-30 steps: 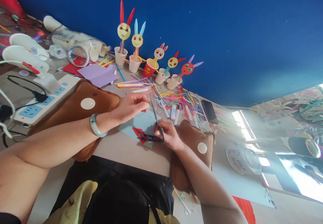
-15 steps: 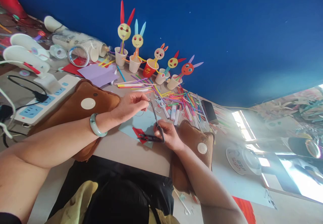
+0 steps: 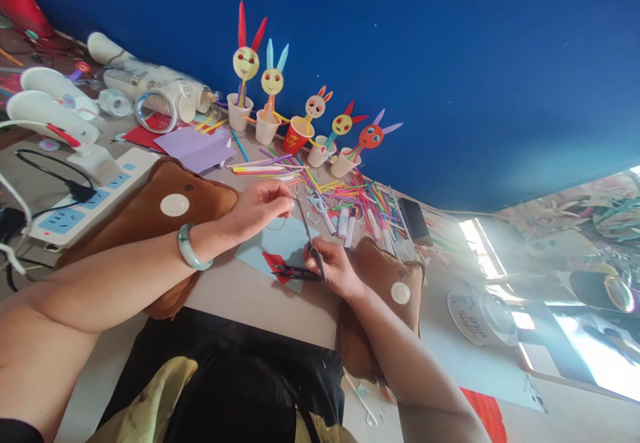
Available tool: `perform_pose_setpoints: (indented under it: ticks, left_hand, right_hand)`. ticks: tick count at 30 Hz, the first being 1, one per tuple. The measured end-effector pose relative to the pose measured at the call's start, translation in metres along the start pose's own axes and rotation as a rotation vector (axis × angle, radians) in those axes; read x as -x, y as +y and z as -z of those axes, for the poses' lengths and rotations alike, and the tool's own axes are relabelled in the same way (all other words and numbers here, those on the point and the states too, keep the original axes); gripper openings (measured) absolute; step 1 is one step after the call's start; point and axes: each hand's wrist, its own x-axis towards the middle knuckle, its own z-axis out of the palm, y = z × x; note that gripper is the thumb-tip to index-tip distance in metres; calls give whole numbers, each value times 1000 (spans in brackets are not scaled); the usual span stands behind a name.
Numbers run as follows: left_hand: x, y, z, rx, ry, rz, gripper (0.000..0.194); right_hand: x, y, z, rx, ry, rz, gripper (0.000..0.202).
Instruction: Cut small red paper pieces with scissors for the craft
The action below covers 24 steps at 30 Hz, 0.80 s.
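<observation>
My right hand (image 3: 336,266) is closed around the handles of dark scissors (image 3: 311,238), whose blades point up and away. Just left of the blade tips, my left hand (image 3: 265,204) has thumb and fingers pinched together; what they hold is too small to make out. A thin curved line shows below those fingers over a light blue paper sheet (image 3: 254,251). Black thread snips (image 3: 299,272) lie beside my right hand, their tips over a red paper piece (image 3: 271,260).
Several rabbit-faced figures in cups, one a red cup (image 3: 299,135), line the blue wall. Coloured sticks (image 3: 350,193) and markers (image 3: 343,222) are scattered before them. Brown cushions (image 3: 200,193) flank the work spot. A power strip (image 3: 95,196) and purple paper (image 3: 195,146) are at left.
Almost nothing differs. Both hands and the scissors stay in nearly the same place, with only a tiny shift at my left fingertips.
</observation>
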Motion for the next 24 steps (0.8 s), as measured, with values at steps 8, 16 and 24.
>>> perform_pose_setpoints:
  ticks: [8,16,24]
  left_hand:
    - [-2,-3,1,-9,7,-5,11]
    - [-1,-1,1,9,8,-9,11]
    - [-1,-1,1,-17,12,-23,12]
  right_hand:
    - [0,0,0,-14,-11,11,58]
    - [-1,-2,0,16,-4,-3,57]
    - [-1,0,0,24,0,-17,57]
